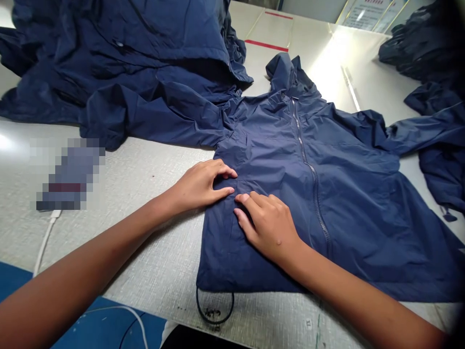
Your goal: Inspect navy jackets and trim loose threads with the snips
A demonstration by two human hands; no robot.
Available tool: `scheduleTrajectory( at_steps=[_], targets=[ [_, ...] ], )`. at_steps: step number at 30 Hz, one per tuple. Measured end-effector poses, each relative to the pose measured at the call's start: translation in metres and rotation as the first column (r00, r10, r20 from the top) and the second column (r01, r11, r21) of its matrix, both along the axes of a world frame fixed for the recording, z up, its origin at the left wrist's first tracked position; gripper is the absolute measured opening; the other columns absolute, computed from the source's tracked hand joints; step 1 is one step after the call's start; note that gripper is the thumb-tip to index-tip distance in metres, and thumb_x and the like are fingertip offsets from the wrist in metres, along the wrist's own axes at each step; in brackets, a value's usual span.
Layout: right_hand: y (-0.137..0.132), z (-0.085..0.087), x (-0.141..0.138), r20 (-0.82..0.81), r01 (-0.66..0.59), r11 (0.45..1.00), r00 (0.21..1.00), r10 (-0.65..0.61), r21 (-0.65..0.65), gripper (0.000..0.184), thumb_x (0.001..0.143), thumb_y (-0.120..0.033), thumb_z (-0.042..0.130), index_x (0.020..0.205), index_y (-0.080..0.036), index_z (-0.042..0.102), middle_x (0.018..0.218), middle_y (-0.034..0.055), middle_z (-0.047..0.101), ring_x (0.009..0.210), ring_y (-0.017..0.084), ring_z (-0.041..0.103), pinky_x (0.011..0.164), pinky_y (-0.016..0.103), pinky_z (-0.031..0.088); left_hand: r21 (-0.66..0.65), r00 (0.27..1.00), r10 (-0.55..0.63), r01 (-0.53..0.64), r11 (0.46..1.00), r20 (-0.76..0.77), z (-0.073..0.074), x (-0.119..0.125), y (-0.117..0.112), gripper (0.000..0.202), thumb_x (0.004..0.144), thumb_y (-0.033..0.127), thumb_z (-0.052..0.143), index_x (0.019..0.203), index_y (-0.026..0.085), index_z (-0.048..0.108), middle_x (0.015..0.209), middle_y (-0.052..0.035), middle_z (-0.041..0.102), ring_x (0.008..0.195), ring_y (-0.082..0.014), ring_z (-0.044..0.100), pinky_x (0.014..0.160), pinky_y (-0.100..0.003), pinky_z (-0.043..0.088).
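Note:
A navy hooded zip jacket [348, 194] lies spread face up on the table, its hood [285, 72] at the far end and a zipper [308, 174] down its middle. My left hand [199, 186] rests at the jacket's side edge, fingers curved over a small ridge of cloth. My right hand [267, 228] lies on the front panel with its fingers spread, and its fingertips almost meet my left hand. Neither hand clearly grips the cloth. A jacket sleeve [156, 116] stretches away to the left, and a black drawcord loop [214, 308] hangs from the hem.
A heap of navy garments [109, 48] lies at the far left, and another dark heap [425, 43] lies at the far right. The white table [152, 242] has red tape [267, 46] at the far end. A pixelated object [69, 174] and a white cable [45, 242] are on the left.

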State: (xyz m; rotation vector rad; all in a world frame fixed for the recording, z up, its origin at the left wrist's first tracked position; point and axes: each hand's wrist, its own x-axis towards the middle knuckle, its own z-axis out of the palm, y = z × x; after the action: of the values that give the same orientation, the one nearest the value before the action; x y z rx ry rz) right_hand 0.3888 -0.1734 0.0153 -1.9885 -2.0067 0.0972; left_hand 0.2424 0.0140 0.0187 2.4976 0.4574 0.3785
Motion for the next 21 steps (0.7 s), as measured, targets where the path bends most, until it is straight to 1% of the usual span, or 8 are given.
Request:
scheduleTrajectory(
  at_steps=[3, 5, 9, 11, 14, 17, 19, 21],
  targets=[
    [-0.001, 0.0, 0.001, -0.02, -0.009, 1.0, 1.0, 0.01, 0.022, 0.025, 0.111, -0.034, 0.051, 0.122, -0.023, 0.07, 0.098, 0.0048, 0.073, 0.079, 0.021, 0.061, 0.076, 0.037, 0.034, 0.042, 1.0, 0.029, -0.028, 0.999, -0.006, 0.001, 0.0, -0.004, 0.024, 0.099, 0.036, 0.065, 0.114, 0.019, 0.074, 0.105, -0.006, 0.073, 0.1, -0.0234, 0.068, 0.089, -0.036, 0.049],
    [-0.002, 0.001, 0.003, -0.041, -0.043, 0.999, 0.998, 0.043, 0.019, 0.023, 0.11, -0.038, 0.054, 0.116, -0.025, 0.072, 0.095, 0.0031, 0.072, 0.08, 0.02, 0.061, 0.075, 0.037, 0.032, 0.075, 0.999, 0.03, -0.029, 0.997, -0.012, 0.0, 0.0, -0.006, 0.024, 0.1, 0.035, 0.063, 0.114, 0.019, 0.073, 0.105, -0.0066, 0.072, 0.101, -0.0242, 0.067, 0.09, -0.037, 0.048],
    [-0.003, 0.006, 0.002, -0.071, -0.132, 0.991, 0.989, 0.132, 0.001, 0.031, 0.111, -0.05, 0.053, 0.11, -0.026, 0.072, 0.091, 0.0013, 0.074, 0.079, 0.018, 0.064, 0.076, 0.038, 0.028, 0.116, 0.999, 0.011, -0.007, 0.993, -0.038, 0.001, -0.001, -0.007, 0.029, 0.101, 0.041, 0.061, 0.117, 0.019, 0.072, 0.109, -0.0078, 0.072, 0.102, -0.0258, 0.066, 0.089, -0.037, 0.048],
    [-0.001, 0.009, 0.001, -0.063, -0.112, 0.993, 0.992, 0.11, -0.03, 0.038, 0.111, -0.056, 0.05, 0.109, -0.025, 0.071, 0.088, 0.0015, 0.077, 0.077, 0.018, 0.065, 0.075, 0.037, 0.027, 0.133, 0.998, 0.011, -0.004, 0.991, -0.057, 0.003, 0.0, -0.008, 0.03, 0.102, 0.043, 0.06, 0.117, 0.019, 0.071, 0.11, -0.0078, 0.072, 0.102, -0.026, 0.066, 0.09, -0.037, 0.048],
    [0.002, 0.01, -0.001, -0.086, -0.012, 0.997, 0.996, 0.006, -0.071, 0.044, 0.11, -0.061, 0.048, 0.106, -0.022, 0.068, 0.089, 0.0009, 0.079, 0.079, 0.018, 0.069, 0.074, 0.037, 0.028, 0.125, 0.996, 0.018, -0.007, 0.992, -0.087, 0.008, 0.001, -0.01, 0.029, 0.102, 0.039, 0.06, 0.12, 0.018, 0.069, 0.115, -0.0081, 0.072, 0.104, -0.0249, 0.065, 0.093, -0.035, 0.046],
    [0.002, 0.009, -0.002, -0.13, 0.038, 0.998, 0.991, -0.044, -0.051, 0.026, 0.109, -0.048, 0.055, 0.104, -0.023, 0.063, 0.094, -0.0027, 0.08, 0.084, 0.018, 0.072, 0.072, 0.035, 0.032, 0.089, 0.995, 0.048, -0.04, 0.995, -0.09, 0.011, 0.001, -0.011, 0.032, 0.101, 0.04, 0.06, 0.124, 0.019, 0.068, 0.115, -0.0079, 0.074, 0.101, -0.0244, 0.067, 0.092, -0.033, 0.047],
    [0.0, 0.012, -0.002, -0.14, 0.054, 0.998, 0.988, -0.058, -0.032, 0.012, 0.106, -0.032, 0.056, 0.114, -0.024, 0.06, 0.1, -0.0031, 0.08, 0.087, 0.018, 0.073, 0.072, 0.034, 0.037, 0.107, 0.994, 0.081, -0.073, 0.992, -0.078, 0.014, -0.001, -0.013, 0.034, 0.101, 0.042, 0.057, 0.124, 0.019, 0.068, 0.113, -0.0079, 0.075, 0.097, -0.0248, 0.069, 0.089, -0.032, 0.047],
    [-0.003, 0.021, -0.002, -0.12, 0.089, 0.995, 0.988, -0.094, -0.045, 0.029, 0.102, -0.026, 0.056, 0.131, -0.021, 0.054, 0.104, 0.0015, 0.08, 0.086, 0.021, 0.073, 0.07, 0.034, 0.042, 0.168, 0.994, 0.1, -0.09, 0.982, -0.052, 0.02, -0.004, -0.019, 0.034, 0.101, 0.045, 0.053, 0.118, 0.02, 0.068, 0.113, -0.0084, 0.076, 0.097, -0.0256, 0.07, 0.087, -0.032, 0.047]
  ],
)
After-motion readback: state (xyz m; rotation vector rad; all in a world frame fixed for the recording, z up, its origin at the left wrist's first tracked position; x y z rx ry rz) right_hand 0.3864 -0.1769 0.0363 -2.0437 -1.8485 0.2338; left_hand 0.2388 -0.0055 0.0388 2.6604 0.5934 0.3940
